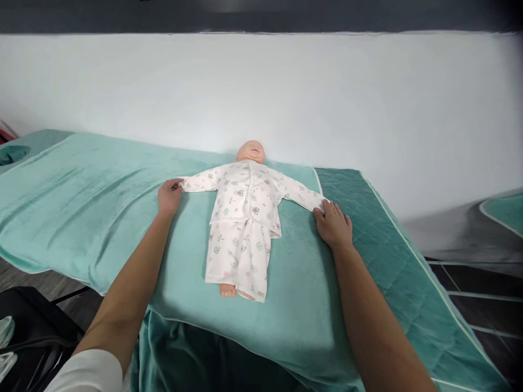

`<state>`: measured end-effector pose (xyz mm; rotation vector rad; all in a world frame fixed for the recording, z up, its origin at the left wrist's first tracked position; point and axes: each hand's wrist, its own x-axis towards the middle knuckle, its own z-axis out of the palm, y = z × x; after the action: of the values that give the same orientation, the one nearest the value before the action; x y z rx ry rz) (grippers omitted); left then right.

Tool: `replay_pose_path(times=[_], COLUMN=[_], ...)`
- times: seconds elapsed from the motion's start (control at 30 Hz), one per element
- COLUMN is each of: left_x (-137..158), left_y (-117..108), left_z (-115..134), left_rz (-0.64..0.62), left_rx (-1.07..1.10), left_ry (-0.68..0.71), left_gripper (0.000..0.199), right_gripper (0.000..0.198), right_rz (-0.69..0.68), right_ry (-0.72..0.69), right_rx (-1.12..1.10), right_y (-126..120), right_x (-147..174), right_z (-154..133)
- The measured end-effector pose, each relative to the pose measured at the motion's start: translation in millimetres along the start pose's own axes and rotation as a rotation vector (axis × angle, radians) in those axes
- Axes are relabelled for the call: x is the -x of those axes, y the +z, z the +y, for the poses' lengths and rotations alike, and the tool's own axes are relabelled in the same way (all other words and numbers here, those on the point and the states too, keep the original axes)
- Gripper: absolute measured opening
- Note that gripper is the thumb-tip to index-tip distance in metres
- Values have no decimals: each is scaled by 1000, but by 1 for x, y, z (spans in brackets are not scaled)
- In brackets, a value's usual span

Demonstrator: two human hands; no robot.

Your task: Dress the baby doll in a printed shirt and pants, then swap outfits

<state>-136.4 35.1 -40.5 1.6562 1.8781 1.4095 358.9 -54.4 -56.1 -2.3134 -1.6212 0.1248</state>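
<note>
A baby doll (250,151) lies on its back, head toward the wall, dressed in a white patterned pajama top (247,196) and matching pajama pants (239,256). Both sleeves are stretched out sideways. My left hand (169,196) pinches the cuff of the sleeve on the left. At the end of the other sleeve, my right hand (334,222) has its thumb and fingers on the cuff, the fingers partly overlapping the fabric. The doll's hands are not visible inside the sleeves. One foot (227,290) pokes out below the pants, and the other shows only slightly.
A light green blanket (102,196) covers the bed under the doll, with a darker quilted cover (392,261) at the right. The white wall (286,92) stands directly behind. A black chair (36,326) is at lower left.
</note>
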Motion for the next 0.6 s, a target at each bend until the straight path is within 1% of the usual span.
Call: replay_pose_path(times=[0.07,0.17,0.33,0.43,0.5,0.6], left_x=[0,2,1,-3,-6,-12], left_y=[0,-1,-3,1,3,6], left_z=[3,9,14,9,5,-1], left_rz=[-2,-41,-64,-73,-62,13], left_rx=[80,151,112,171,249,388], left_ry=[-5,-31,-65,-56,-54,-62], left_gripper=[37,38,37,36,38,45], right_gripper=[60,60,59,59,59,58], right_rz=[3,7,17,19,21,33], right_ry=[-3,-4,-1,-1,-1,-7], right_rx=[2,-4,-13,-18,-15,-10], right_y=[1,1,1,1,1,1], right_x=[0,-1,0,-1,-1,-2], right_z=[1,1,1,1,2,2])
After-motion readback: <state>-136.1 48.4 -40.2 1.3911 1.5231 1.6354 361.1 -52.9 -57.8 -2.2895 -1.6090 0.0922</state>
